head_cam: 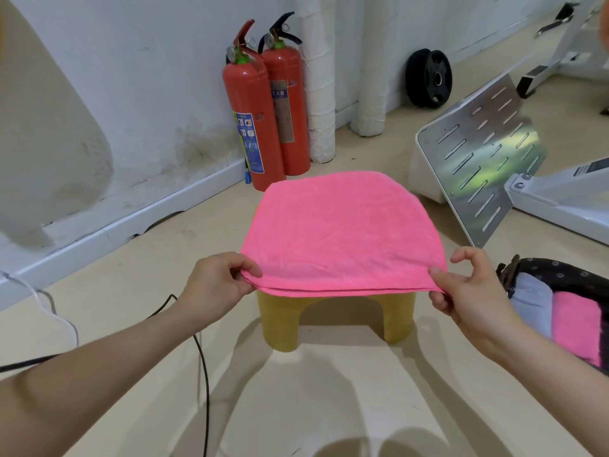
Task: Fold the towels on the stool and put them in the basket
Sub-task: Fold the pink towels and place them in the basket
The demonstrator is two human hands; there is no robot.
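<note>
A pink towel [339, 229] lies over the yellow stool [283, 328], folded double so that two layers show along its near edge. My left hand [219, 283] pinches the near left corner of the towel. My right hand [461, 286] pinches the near right corner, with its other fingers lifted. At the right edge stands a dark basket [560, 270] that holds a folded light blue towel [532, 303] and a folded pink towel [576, 328].
Two red fire extinguishers [263, 107] stand against the white wall behind the stool. A metal plate of a white machine [484, 153] leans at the right. A black cable [204, 374] runs across the floor at the left. A black weight plate [428, 79] rests by the wall.
</note>
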